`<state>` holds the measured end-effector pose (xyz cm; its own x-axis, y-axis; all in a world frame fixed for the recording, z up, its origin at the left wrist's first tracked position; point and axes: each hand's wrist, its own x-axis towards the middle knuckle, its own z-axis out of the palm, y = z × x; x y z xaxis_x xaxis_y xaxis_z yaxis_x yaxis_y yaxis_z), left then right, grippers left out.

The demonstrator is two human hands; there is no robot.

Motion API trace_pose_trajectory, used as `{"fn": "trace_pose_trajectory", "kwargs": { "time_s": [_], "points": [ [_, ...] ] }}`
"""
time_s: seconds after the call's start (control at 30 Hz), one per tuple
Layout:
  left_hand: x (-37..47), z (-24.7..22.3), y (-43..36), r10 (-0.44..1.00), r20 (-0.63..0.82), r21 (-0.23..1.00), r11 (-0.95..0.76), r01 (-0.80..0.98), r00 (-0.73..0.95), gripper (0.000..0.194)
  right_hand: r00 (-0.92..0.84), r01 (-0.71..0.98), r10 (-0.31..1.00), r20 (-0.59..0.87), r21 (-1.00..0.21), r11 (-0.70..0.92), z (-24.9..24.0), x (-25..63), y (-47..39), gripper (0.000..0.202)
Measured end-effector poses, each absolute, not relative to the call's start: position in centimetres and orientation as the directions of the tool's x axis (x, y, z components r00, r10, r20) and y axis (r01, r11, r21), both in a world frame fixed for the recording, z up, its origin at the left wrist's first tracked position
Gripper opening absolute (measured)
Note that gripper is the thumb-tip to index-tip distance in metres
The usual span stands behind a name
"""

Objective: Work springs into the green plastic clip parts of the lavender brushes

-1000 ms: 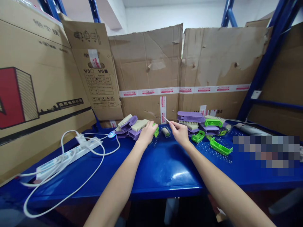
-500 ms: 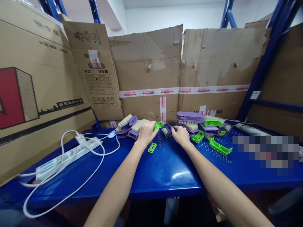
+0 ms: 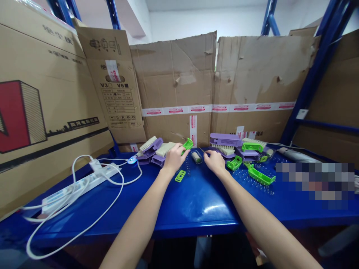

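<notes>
My left hand is closed on a green plastic bracket, held tilted above the blue table. Below that hand lies a flat green plate with slots, beside a strip of small springs. My right hand has its fingers pinched round a thin tool whose tip points up and left. Between the two hands stands a small clear container with a pale roll-like piece in it. Purple brushes with cream bristles lie just behind my left hand.
To the right are stacked purple brushes, green brackets and scattered springs. A white power strip with looping cables lies at the left. Cardboard sheets line the table's back. A blurred patch covers the far right.
The green bracket in my left hand has turned, so that more of its hollow side shows. My right hand is almost where it was.
</notes>
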<state>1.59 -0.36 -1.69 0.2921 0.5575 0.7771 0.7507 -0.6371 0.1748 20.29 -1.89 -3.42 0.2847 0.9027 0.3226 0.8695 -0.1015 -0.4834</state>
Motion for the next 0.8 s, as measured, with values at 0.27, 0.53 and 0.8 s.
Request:
{"fn": "trace_pose_trajectory", "kwargs": {
  "time_s": [0.27, 0.53, 0.8],
  "points": [
    [1.23, -1.25, -0.70, 0.538, 0.796, 0.177, -0.643, 0.745, 0.276, 0.016, 0.271, 0.869, 0.902, 0.334, -0.488, -0.081, -3.41, 20.28, -1.94, 0.036],
    [1.29, -1.17, -0.87, 0.533, 0.778, 0.140, -0.661, 0.737, 0.331, 0.014, 0.269, 0.876, 0.905, 0.328, -0.475, -0.088, -3.49, 20.29, -1.90, 0.036],
    [1.21, -1.09, -0.88, 0.559, 0.770, 0.153, -0.630, 0.761, 0.308, 0.015, 0.276, 0.872, 0.905, 0.323, -0.481, -0.094, -3.59, 20.27, -1.79, 0.036]
  ]
}}
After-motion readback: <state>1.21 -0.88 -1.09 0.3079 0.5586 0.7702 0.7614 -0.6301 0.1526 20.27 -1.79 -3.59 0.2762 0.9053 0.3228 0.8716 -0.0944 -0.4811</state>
